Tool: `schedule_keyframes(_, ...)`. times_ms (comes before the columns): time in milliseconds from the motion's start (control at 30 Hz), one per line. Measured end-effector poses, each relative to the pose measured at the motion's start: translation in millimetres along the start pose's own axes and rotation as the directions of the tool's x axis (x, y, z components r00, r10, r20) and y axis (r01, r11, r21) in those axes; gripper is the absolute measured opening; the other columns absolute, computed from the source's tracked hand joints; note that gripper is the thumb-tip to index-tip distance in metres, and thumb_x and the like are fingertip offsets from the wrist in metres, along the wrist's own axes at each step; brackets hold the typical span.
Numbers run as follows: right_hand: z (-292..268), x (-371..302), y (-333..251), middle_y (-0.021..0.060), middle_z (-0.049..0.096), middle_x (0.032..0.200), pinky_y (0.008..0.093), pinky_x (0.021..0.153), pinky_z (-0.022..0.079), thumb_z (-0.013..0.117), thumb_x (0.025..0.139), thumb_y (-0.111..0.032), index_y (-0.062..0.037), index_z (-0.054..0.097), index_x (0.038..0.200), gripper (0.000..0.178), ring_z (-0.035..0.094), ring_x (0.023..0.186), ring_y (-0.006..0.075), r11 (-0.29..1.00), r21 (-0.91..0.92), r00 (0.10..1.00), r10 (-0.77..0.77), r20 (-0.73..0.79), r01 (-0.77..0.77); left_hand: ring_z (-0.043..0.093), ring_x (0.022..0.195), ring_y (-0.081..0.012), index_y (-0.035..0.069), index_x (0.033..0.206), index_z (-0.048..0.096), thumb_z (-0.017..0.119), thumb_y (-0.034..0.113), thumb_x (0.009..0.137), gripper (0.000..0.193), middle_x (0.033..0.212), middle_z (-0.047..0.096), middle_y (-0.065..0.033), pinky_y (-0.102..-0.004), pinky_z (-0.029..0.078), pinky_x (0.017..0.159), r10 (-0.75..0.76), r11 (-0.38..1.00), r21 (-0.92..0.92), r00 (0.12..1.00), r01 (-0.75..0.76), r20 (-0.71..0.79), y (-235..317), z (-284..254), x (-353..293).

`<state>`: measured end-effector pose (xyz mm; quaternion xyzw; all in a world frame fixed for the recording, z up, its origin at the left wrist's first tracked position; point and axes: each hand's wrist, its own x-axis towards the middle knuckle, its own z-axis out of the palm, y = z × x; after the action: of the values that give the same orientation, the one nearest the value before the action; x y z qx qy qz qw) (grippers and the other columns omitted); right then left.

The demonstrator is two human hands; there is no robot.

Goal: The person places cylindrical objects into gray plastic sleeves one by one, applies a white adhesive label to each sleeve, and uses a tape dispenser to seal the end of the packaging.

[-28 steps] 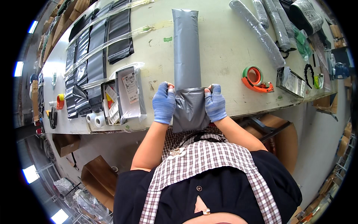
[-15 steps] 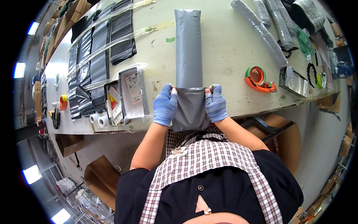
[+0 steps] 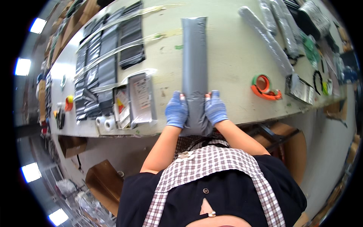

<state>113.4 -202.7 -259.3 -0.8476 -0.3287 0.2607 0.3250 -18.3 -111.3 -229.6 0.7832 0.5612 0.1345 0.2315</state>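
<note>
A long, filled grey plastic mailing bag point(image 3: 194, 60) lies lengthwise away from me on the table, its near end overhanging the front edge. My left hand point(image 3: 176, 110), in a blue knit glove with bare fingertips, holds the bag's left side. On the right side, my right hand point(image 3: 216, 109), gloved the same way, grips it opposite. Both thumbs press against the bag's edges, and the other fingers are partly hidden. Between and below my hands the plastic is creased and spreads wider toward my checked apron.
On the pale table point(image 3: 227, 49), flat dark bags point(image 3: 109, 49) lie under clear tape strips at left, near an open box point(image 3: 141, 98) and small white rolls point(image 3: 109, 124). At right are an orange tape dispenser point(image 3: 266, 89), bubble-wrapped tubes point(image 3: 268, 41) and a small box point(image 3: 300, 90).
The straight plastic edge that ran across the bag between my hands no longer shows; creases are there instead. My hands have come closer together along the bag's sides. The whole view has shifted slightly.
</note>
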Motion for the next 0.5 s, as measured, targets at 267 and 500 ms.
schedule_keyframes(267, 7, 13, 32, 0.0097, 0.057, 0.067, 0.0384, 0.065, 0.046, 0.056, 0.097, -0.017, -0.0117, 0.043, 0.110, 0.019, 0.055, 0.062, 0.0243, 0.976, 0.186, 0.994, 0.111, 0.004, -0.110, 0.063, 0.087, -0.0463, 0.010, 0.115, 0.051, 0.040, 0.033, 0.102, 0.028, 0.088, 0.065, -0.0261, -0.0541, 0.048, 0.076, -0.157, 0.962, -0.196, 0.973, 0.189, 0.167, 0, 10, -10)
schedule_keyframes(500, -21, 5, 44, 0.0045, 0.058, 0.072, 0.0323, 0.065, 0.047, 0.062, 0.092, -0.011, -0.0088, 0.052, 0.105, 0.016, 0.053, 0.064, 0.0147, 0.985, 0.173, 0.984, -0.018, 0.176, -0.013, 0.065, 0.085, -0.0405, 0.010, 0.130, 0.049, 0.052, 0.018, 0.096, 0.036, 0.094, 0.067, -0.0200, -0.0466, 0.052, 0.078, -0.024, 0.976, -0.214, 0.994, 0.047, 0.108, -20, -12, -34)
